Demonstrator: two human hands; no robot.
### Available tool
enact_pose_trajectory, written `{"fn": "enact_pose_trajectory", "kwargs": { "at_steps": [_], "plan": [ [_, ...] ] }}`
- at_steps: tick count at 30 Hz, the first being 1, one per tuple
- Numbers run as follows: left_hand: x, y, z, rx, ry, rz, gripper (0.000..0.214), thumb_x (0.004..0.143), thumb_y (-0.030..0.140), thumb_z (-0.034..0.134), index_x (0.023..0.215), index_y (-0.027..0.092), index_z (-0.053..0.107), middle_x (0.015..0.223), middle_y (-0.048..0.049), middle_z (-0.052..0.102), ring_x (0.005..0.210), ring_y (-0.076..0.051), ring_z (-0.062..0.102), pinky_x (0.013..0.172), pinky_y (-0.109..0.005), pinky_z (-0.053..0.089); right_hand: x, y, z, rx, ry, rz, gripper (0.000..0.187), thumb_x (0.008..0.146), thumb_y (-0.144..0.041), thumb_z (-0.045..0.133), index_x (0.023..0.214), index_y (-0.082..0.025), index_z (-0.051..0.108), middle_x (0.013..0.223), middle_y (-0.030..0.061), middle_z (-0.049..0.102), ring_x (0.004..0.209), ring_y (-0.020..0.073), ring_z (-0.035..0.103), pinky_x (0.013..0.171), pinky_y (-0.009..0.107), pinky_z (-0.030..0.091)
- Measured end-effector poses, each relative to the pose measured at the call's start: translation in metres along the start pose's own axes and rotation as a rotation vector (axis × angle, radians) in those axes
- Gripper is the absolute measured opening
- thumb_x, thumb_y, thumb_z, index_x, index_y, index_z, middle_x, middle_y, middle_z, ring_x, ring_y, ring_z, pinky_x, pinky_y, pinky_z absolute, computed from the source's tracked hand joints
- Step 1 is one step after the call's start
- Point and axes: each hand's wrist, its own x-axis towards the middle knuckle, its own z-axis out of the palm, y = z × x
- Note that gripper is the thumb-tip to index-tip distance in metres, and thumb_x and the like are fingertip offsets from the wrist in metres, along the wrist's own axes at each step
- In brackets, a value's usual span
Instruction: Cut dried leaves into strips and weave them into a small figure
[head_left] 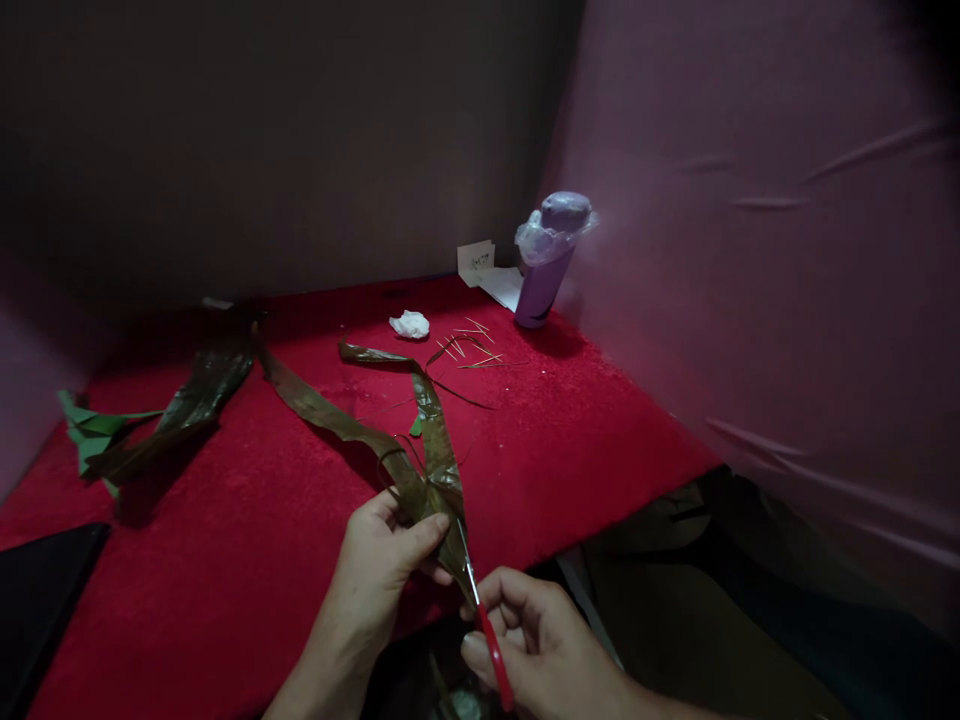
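Observation:
My left hand pinches a long brown-green leaf near the table's front edge, thumb on top. Beyond the thumb the leaf spreads into two long strips, one reaching up to the left, the other bending at the top. In my right hand is a pair of scissors with red handles. Their metal blades lie along the leaf's right edge, just beside my left thumb. Part of the handles is hidden by my fingers.
On the red cloth-covered table lie toothpicks, a crumpled white tissue, more dark leaves and green pieces. A purple tumbler stands back right beside white paper. A black flat object lies front left.

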Motion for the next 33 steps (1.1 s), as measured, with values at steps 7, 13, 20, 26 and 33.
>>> {"fn": "enact_pose_trajectory", "kwargs": {
  "at_steps": [7,13,20,26,33],
  "plan": [
    [0.001,0.001,0.001,-0.006,0.020,-0.015,0.025,0.057,0.024,0.076,0.074,0.012,0.060,0.052,0.0000,0.061,0.038,-0.012,0.054,0.036,-0.023,0.046,0.000,0.003,0.000,0.037,0.002,0.004,0.038,0.062,-0.039,0.074,0.075,-0.017,0.045,0.052,-0.0099,0.044,0.040,0.0007,0.034,0.041,0.015,0.029],
    [-0.002,0.001,0.000,0.027,-0.023,-0.041,0.025,0.059,0.022,0.074,0.075,0.012,0.059,0.053,-0.0002,0.061,0.040,-0.013,0.054,0.037,-0.024,0.048,0.001,0.000,0.001,-0.004,-0.004,-0.051,0.026,0.070,-0.030,0.068,0.081,-0.016,0.050,0.053,-0.0101,0.041,0.038,0.0002,0.031,0.040,0.015,0.031],
    [-0.004,0.002,-0.003,0.032,-0.049,-0.048,0.025,0.061,0.024,0.074,0.077,0.012,0.058,0.054,-0.0006,0.062,0.041,-0.012,0.055,0.038,-0.024,0.048,0.003,0.001,0.001,0.014,0.012,-0.050,0.022,0.072,-0.027,0.066,0.082,-0.015,0.051,0.054,-0.0098,0.043,0.037,-0.0002,0.030,0.039,0.015,0.029],
    [-0.005,0.001,-0.005,0.020,-0.060,-0.055,0.029,0.060,0.024,0.075,0.080,0.012,0.059,0.059,-0.0018,0.063,0.044,-0.014,0.057,0.038,-0.025,0.049,0.001,-0.005,0.003,0.043,-0.008,-0.024,0.024,0.069,-0.025,0.068,0.083,-0.015,0.052,0.056,-0.0089,0.046,0.037,-0.0004,0.033,0.037,0.014,0.028],
    [-0.008,0.003,-0.002,0.000,-0.106,-0.091,0.031,0.058,0.025,0.076,0.079,0.011,0.058,0.056,-0.0002,0.062,0.041,-0.012,0.055,0.038,-0.024,0.049,0.003,-0.009,-0.001,0.082,-0.051,-0.086,0.025,0.074,-0.031,0.064,0.087,-0.014,0.053,0.052,-0.0093,0.043,0.036,0.0002,0.029,0.033,0.012,0.028]
  ]
}}
